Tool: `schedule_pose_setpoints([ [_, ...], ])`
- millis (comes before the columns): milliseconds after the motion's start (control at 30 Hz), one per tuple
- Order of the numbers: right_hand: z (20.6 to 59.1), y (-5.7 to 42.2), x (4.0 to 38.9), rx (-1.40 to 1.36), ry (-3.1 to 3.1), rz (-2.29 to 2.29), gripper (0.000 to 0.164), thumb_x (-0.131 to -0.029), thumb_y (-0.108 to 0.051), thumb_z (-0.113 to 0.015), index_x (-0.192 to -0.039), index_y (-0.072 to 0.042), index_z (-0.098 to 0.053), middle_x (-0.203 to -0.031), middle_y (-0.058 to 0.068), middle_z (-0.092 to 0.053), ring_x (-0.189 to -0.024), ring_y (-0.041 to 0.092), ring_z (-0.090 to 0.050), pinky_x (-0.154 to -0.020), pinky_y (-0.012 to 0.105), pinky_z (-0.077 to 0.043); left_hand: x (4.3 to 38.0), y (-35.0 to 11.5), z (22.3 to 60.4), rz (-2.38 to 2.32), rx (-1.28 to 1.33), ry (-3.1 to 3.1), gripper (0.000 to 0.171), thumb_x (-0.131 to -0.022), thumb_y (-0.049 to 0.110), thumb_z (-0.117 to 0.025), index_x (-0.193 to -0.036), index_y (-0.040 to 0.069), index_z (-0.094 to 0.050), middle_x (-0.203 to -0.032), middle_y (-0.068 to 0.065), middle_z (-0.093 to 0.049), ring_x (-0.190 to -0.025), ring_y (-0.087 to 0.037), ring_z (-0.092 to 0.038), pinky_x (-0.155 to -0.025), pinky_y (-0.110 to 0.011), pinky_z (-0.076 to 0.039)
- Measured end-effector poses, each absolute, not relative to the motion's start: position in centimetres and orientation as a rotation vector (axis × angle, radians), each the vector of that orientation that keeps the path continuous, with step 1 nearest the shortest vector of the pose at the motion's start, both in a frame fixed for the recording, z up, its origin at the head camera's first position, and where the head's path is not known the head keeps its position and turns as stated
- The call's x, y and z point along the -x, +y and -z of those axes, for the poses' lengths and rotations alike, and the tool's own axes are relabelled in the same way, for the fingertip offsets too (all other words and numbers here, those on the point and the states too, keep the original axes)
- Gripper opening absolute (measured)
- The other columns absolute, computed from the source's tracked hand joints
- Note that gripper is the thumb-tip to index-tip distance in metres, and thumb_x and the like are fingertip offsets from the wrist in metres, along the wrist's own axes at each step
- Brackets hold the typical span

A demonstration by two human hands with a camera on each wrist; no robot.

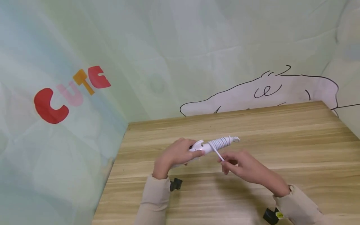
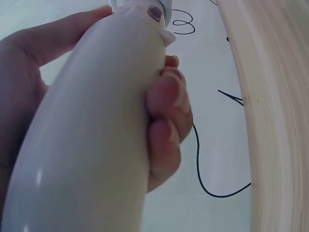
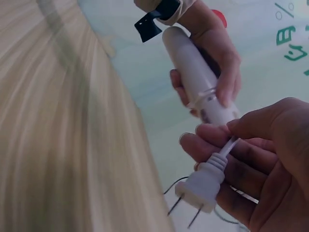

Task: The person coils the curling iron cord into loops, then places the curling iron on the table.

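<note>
A white, rod-shaped appliance that looks like a hair curling iron (image 1: 207, 148) slants up to the right above the table. My left hand (image 1: 180, 152) grips its thick body, with the fingers wrapped round the smooth white casing in the left wrist view. A raised lever (image 1: 198, 144) shows beside that hand. White cord (image 1: 220, 143) is wound in several tight turns round the slimmer end. My right hand (image 1: 245, 167) pinches the cord's loose end, drawn down from the coils. Just past those fingertips hangs a white two-pin plug (image 3: 200, 186), prongs pointing away from the hand.
The wood-grain table (image 1: 281, 134) lies under both hands. Behind it and on the left hangs a pale printed cloth (image 1: 168, 62) with a line drawing and coloured letters. Black mounts (image 1: 176, 184) sit at both wrists.
</note>
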State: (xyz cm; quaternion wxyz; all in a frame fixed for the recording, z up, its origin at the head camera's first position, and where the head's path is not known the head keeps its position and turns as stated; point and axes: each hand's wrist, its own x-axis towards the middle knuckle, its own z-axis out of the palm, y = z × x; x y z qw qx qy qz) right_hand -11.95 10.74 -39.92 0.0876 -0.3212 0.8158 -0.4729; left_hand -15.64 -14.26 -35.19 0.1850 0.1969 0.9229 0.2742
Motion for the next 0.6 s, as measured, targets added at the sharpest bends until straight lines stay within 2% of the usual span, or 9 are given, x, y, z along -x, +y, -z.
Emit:
schedule_pose_setpoints([
  [133,41.6,10.7,12.0,0.986,2.353,1.493,0.013,-0.096,-0.017,-0.056,-0.098,-0.013,-0.068,-0.082,-0.003,-0.072,-0.082,0.005,-0.067,-0.075,0.026,-0.053,15.5,-14.4,34.9,-0.806,-0.590,2.570,0.032,-0.089,0.045,-0.060,-0.097,0.014,-0.062,-0.074,0.000,-0.061,-0.053,-0.013,-0.057,-0.050,-0.031,-0.049],
  [333,43.4,10.6,12.5,1.096,2.338,1.571,0.015,-0.096,-0.015,-0.056,-0.100,-0.013,-0.070,-0.093,-0.001,-0.073,-0.091,0.005,-0.066,-0.078,0.025,-0.053,15.1,-14.5,34.4,-0.851,-0.660,2.522,0.030,-0.090,0.044,-0.060,-0.097,0.015,-0.061,-0.075,0.000,-0.061,-0.052,-0.013,-0.058,-0.051,-0.031,-0.050],
  [500,44.5,10.7,13.1,1.250,2.397,1.604,0.013,-0.091,-0.008,-0.061,-0.096,-0.012,-0.072,-0.093,-0.002,-0.073,-0.090,0.005,-0.065,-0.078,0.023,-0.052,14.5,-14.4,34.3,-0.889,-0.729,2.483,0.027,-0.090,0.044,-0.061,-0.094,0.018,-0.062,-0.074,0.002,-0.061,-0.054,-0.011,-0.058,-0.051,-0.030,-0.050],
  [600,44.6,10.8,13.4,1.233,2.408,1.666,0.011,-0.087,-0.005,-0.066,-0.095,-0.010,-0.072,-0.091,-0.001,-0.073,-0.089,0.008,-0.066,-0.077,0.023,-0.053,14.2,-14.1,34.4,-0.885,-0.821,2.478,0.025,-0.090,0.045,-0.061,-0.092,0.020,-0.061,-0.074,0.005,-0.059,-0.056,-0.007,-0.055,-0.053,-0.026,-0.048],
])
